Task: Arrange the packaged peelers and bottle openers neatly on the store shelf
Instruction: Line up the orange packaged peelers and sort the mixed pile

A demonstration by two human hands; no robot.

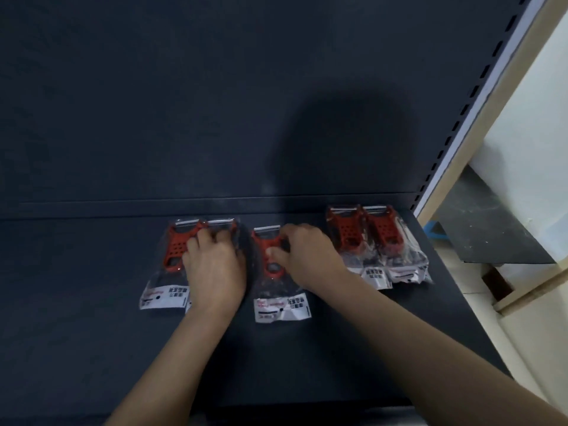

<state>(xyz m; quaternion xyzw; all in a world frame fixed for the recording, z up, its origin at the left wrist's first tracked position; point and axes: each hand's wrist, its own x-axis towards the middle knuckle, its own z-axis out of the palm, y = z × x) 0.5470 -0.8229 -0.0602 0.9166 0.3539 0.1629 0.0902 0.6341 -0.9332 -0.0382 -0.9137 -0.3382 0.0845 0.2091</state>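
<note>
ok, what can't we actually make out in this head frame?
All in the head view.
Hidden: second package from the left, mostly under the left hand; whether that hand grips or only presses is unclear.
Hidden: right part of the middle package, behind the right hand.
Blurred: label print on the right pair, unreadable.
Unclear: which packages hold peelers and which hold bottle openers.

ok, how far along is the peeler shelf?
Looks done: the right pair of packaged peelers lies side by side at the back of the shelf. In hand: the left hand rests on the left pair; the right hand pinches the middle pack, which sits forward of the others. Left: bring that pack into line. No bottle openers in view.
</note>
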